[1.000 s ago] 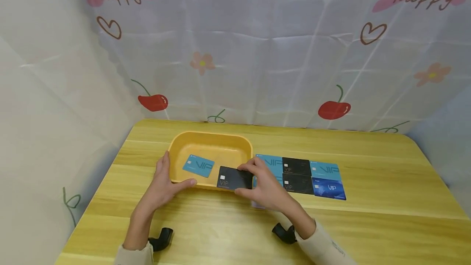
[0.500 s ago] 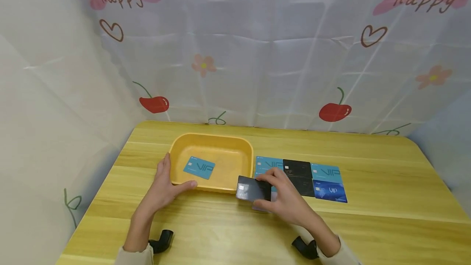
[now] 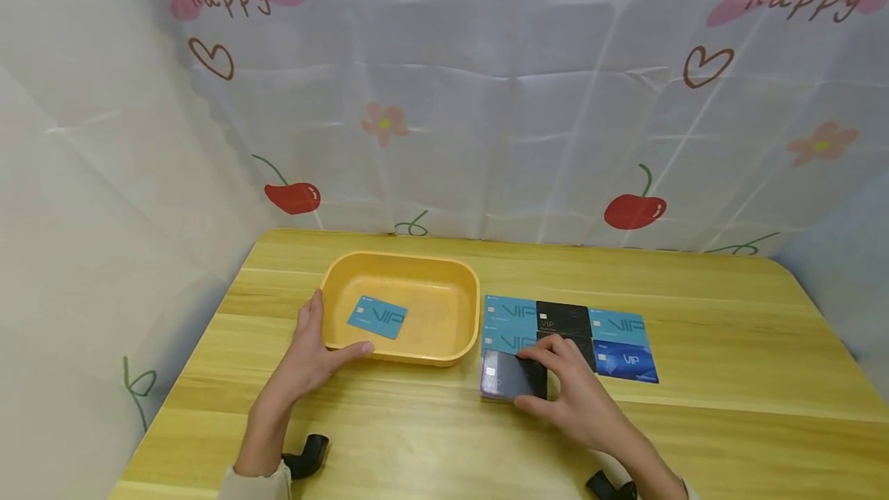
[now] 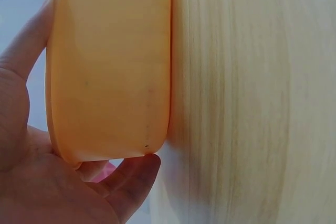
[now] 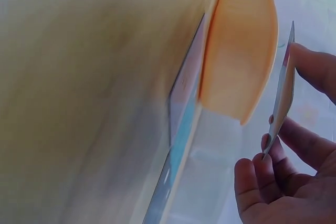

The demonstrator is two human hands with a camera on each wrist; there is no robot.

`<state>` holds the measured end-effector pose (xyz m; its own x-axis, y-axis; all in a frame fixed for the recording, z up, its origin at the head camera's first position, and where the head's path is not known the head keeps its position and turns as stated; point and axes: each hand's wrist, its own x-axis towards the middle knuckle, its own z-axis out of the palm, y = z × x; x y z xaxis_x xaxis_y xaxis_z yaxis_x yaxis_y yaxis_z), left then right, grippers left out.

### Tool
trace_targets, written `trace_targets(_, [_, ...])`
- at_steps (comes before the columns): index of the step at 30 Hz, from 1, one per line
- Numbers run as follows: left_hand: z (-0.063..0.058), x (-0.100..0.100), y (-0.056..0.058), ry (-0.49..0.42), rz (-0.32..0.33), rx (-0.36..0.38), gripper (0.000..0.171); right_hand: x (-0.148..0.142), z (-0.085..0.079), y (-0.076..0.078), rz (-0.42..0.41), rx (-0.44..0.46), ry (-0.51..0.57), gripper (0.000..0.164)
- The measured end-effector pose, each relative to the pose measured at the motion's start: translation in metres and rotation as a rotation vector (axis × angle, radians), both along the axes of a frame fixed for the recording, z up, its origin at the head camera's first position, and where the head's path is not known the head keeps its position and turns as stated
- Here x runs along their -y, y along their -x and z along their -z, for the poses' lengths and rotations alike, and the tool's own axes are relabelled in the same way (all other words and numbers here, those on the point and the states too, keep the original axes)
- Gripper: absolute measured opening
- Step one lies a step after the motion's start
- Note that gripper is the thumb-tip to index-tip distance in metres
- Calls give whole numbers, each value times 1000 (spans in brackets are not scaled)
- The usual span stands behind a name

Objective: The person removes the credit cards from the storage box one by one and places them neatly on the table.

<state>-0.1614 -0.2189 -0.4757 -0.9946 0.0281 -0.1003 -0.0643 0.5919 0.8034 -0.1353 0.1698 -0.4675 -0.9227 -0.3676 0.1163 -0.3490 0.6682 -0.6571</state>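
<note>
My left hand (image 3: 299,365) grips the front left corner of a yellow plastic tray (image 3: 434,307), thumb on the front rim and fingers along the end wall. One teal VIP card (image 3: 378,317) lies inside the tray. My right hand (image 3: 583,403) pinches a black VIP card (image 3: 505,375) by its right end, between thumb and fingers. In the right wrist view, the held card (image 5: 283,93) is raised off the table, apart from a pinkish-purple card (image 5: 186,80) lying below. The head view mostly hides that purple card beneath the black one.
Right of the tray, cards lie edge to edge in rows: teal cards (image 3: 510,309), a black card (image 3: 564,318), another partly behind my fingers, a further teal card (image 3: 618,324) and a dark blue card (image 3: 627,362). A patterned curtain (image 3: 514,137) hangs behind the wooden table (image 3: 417,430).
My right hand has carried the black card from over the tray's front right corner rightward and toward me, over the purple card. The left hand stays on the tray.
</note>
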Motion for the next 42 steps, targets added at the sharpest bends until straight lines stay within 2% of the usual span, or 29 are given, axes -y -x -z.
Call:
trace_targets(10, [0,0,0,3,7,-13,128,-33,2,-7,94,29,-89,47])
trace_targets(14, [1,0,0,7,3,-9,129,-48,5,-9,115,20,-124,46])
trace_targets(19, [2,0,0,12,2,-3,130,-61,9,-13,120,51,-151,47])
trace_targets(26, [2,-1,0,3,-1,-1,130,-65,14,-13,97,41,-182,47])
trace_targets(33, [1,-2,0,0,-2,12,130,-63,18,-11,97,-10,-328,52])
trace_targets(42, [1,-1,0,-1,-11,11,130,-59,20,-11,121,16,-335,53])
